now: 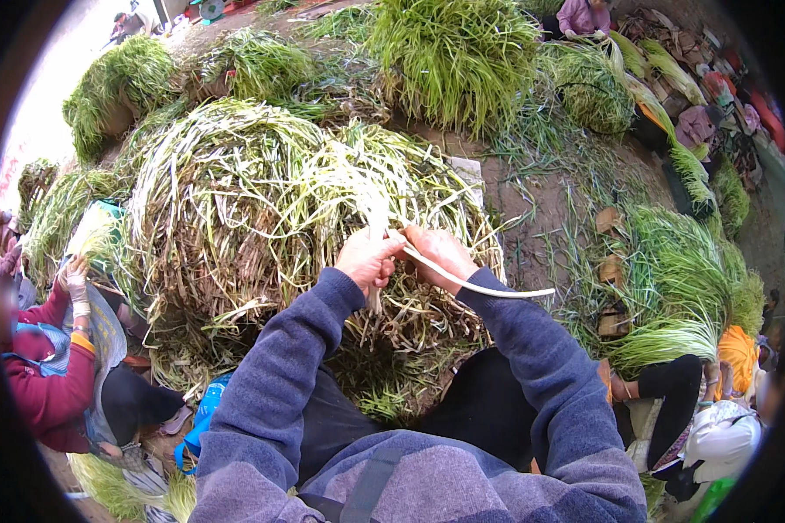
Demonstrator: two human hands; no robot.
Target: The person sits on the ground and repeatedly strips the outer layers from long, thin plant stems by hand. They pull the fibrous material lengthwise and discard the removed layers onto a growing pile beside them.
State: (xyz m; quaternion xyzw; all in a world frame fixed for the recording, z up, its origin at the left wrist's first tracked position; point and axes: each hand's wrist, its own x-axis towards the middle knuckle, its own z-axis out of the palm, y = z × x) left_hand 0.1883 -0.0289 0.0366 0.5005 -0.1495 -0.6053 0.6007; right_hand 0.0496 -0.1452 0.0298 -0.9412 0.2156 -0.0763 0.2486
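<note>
My left hand is closed around a slim bunch of pale garlic-chive-like stalks. Its leafy tops spread away over a large heap of long leaves in front of my knees, and the lower ends hang below my fist. Beside it, my right hand has its fingertips against the left thumb, with the fingers bent. A single whitish leaf strip runs from between the hands across my right wrist and sticks out to the right. What the right fingertips pinch is partly hidden.
A person in a red top sits close on my left; another in white sits on my right beside a green pile. A tall green stack stands beyond the heap. Loose leaves litter the ground. A blue bag lies by my left leg.
</note>
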